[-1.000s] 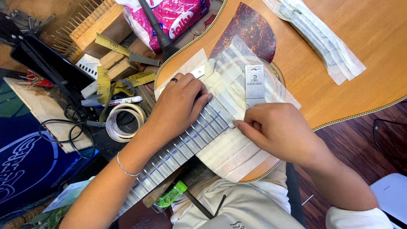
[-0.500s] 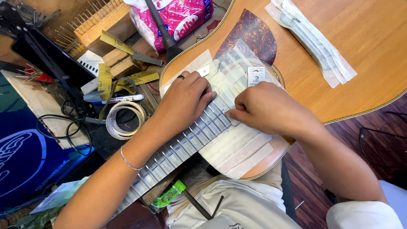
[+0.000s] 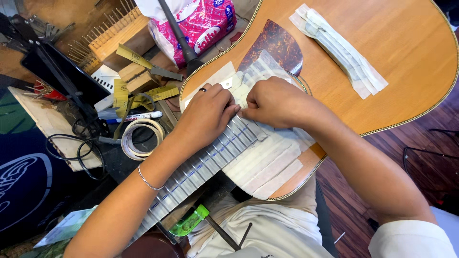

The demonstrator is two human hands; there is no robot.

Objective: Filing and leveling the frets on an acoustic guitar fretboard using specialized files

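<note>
Masking tape covers the guitar top beside the fretboard. Our left hand presses flat on the frets; our right hand pinches a strip at the fretboard's end. Next, we judge, comes careful smoothing.

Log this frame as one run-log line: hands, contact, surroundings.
left hand flat on taped guitar neck | right hand pinching masking tape beside it | tape roll on bench, untouched

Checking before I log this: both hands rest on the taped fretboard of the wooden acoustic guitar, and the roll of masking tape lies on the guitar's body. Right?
Not quite. The head view shows the roll of masking tape on the cluttered workbench beside the wooden acoustic guitar, not on its body. Both hands are on the taped fretboard.
</note>
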